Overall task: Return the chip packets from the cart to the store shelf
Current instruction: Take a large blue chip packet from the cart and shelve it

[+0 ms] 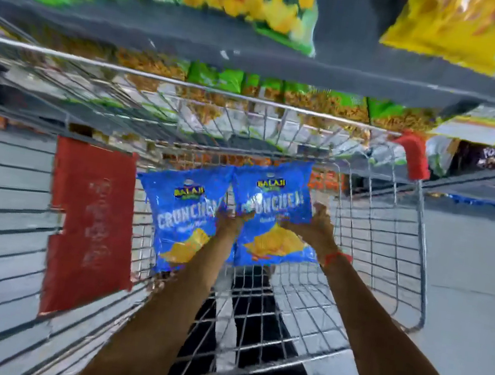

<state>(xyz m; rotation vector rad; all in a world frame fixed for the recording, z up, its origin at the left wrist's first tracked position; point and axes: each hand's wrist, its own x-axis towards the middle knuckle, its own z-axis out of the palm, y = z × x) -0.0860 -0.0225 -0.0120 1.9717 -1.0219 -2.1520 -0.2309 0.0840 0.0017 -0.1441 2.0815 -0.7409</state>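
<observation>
Wire cart (pixel 393 234) fills the frame's center, a red panel (pixel 90 228) at left. 2 glossy blue chip packets (pixel 184 216) stand inside. The left hand (pixel 230 220) and right hand (pixel 314 226) clasp the right packet (pixel 272 204), probably to lift it. Grey shelf (pixel 197 41) crosses the top.

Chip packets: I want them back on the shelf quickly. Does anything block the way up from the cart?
Only the cart's far rim lies between the two blue chip packets and the shelf. Both hands, left and right, already grip them.
</observation>
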